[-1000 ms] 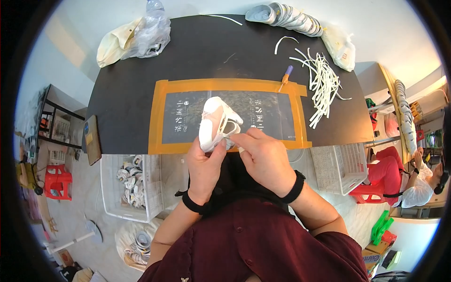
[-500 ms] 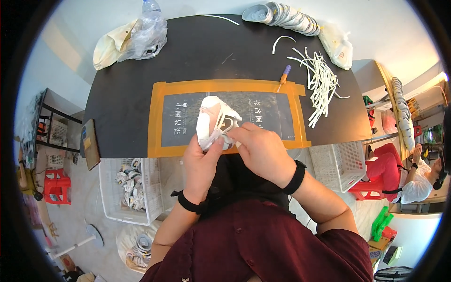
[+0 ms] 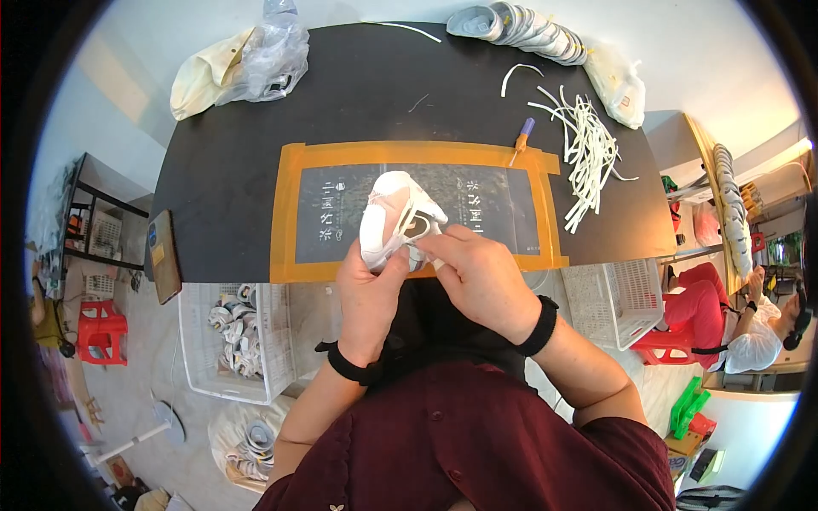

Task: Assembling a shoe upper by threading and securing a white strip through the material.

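A white and pale pink shoe upper is held over the near part of the taped mat, its dark opening facing my right hand. My left hand is closed on its lower edge, thumb on top. With thumb and forefinger, my right hand pinches a white shoelace at the near side of the opening; a short end shows below the fingertips. The exact eyelet is hidden by my fingers. To the right lies a pile of white laces. A purple-and-orange-handled awl-like tool rests at the mat's far right corner.
Orange tape borders the mat. A phone lies at the table's left edge. Nested uppers and plastic bags stand at the back. A crate of shoe parts and another crate flank me. Another person sits far right.
The view has shifted slightly. My right fingers have shifted a little at the opening, and a lace end now shows below them. The left hand keeps its hold on the upper.
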The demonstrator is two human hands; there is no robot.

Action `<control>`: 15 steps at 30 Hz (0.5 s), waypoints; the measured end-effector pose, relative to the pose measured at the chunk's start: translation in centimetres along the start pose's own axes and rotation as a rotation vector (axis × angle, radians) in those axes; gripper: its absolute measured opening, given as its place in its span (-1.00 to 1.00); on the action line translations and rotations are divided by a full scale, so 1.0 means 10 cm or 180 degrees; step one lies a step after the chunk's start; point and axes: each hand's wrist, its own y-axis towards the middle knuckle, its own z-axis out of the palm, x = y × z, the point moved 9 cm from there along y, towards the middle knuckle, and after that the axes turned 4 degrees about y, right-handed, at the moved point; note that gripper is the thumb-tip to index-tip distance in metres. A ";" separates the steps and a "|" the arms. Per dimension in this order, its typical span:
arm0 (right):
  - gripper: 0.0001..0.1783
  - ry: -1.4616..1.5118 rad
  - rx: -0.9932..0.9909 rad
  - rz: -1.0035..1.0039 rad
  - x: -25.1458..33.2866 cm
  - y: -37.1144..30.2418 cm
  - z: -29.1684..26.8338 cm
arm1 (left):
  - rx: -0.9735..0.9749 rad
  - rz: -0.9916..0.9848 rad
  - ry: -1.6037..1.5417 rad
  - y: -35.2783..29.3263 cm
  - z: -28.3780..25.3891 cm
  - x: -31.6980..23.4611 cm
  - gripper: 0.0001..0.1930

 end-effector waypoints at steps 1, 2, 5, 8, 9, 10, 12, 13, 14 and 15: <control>-0.73 0.0002 0.0000 0.0000 0.01 0.00 -0.01 | -0.0003 0.0029 0.0001 0.00 0.00 0.00 -0.73; -0.71 -0.0028 0.0045 0.0069 0.01 0.01 0.00 | 0.0002 0.0023 0.0003 0.00 0.00 0.01 -0.73; -0.79 -0.0168 0.0041 0.0008 0.02 0.02 0.04 | 0.0004 -0.0021 0.0081 -0.01 -0.02 0.03 -0.74; -0.91 -0.0505 0.0187 -0.0142 0.08 0.07 0.10 | -0.0008 -0.0103 0.0325 -0.01 -0.08 0.03 -0.77; -0.92 -0.0728 0.0384 -0.0161 0.10 0.09 0.15 | 0.0036 -0.0179 0.0655 0.00 -0.12 0.07 -0.78; -0.92 -0.0735 0.0385 -0.0155 0.10 0.11 0.15 | 0.0082 -0.0254 0.0983 -0.01 -0.14 0.11 -0.80; -0.87 -0.1116 0.0761 -0.0553 0.21 0.14 0.28 | 0.0154 -0.0223 0.1025 -0.01 -0.14 0.09 -0.80; -0.84 -0.1415 0.1016 -0.0522 0.19 0.15 0.37 | 0.0223 -0.0187 0.1071 0.00 -0.12 0.07 -0.80; -0.84 -0.1428 0.1026 -0.0508 0.15 0.17 0.38 | 0.0233 -0.0197 0.1054 -0.01 -0.12 0.07 -0.80; -0.86 -0.1148 0.1079 -0.0390 0.05 0.21 0.39 | 0.0152 -0.0357 0.1054 -0.01 -0.16 0.09 -0.80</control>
